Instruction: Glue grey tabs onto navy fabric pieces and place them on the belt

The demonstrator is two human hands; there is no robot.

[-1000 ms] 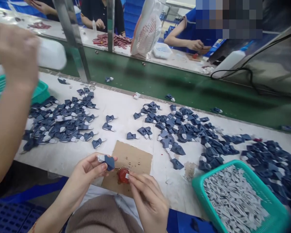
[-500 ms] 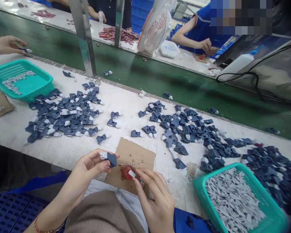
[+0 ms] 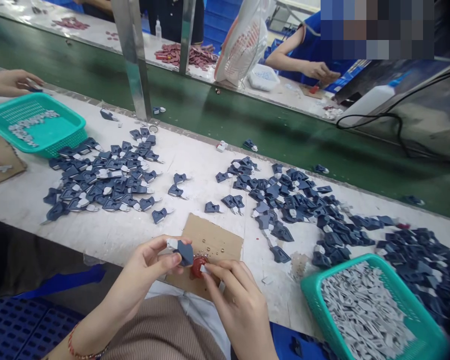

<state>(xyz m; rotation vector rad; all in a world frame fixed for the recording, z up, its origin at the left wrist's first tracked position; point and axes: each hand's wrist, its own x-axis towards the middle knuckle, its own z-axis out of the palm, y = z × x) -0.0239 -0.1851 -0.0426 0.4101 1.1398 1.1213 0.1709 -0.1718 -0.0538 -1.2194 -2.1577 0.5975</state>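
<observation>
Between its thumb and fingers, my left hand (image 3: 150, 265) pinches a dark blue plastic part (image 3: 184, 252) with a light grey end piece, held above a sheet of brown cardboard (image 3: 219, 234). Close by on the right, my right hand (image 3: 240, 297) grips a small light grey plastic piece (image 3: 203, 268) in its fingertips. That piece sits over a round red thing (image 3: 197, 266) lying on the cardboard. Small metal bits are scattered beside the red thing. My hands are near each other but apart.
Piles of blue parts lie left (image 3: 108, 177) and right (image 3: 296, 192). A green basket (image 3: 311, 295) of grey pieces stands at right, another green basket (image 3: 69, 130) at left. Behind runs a green belt (image 3: 195, 107) carrying parts; a metal post (image 3: 133, 65) rises there. Co-workers' hands work nearby.
My left hand has moved right with the blue part, closer to the red thing. My right hand's fingertips have closed on the grey piece. Parts on the belt have shifted left.
</observation>
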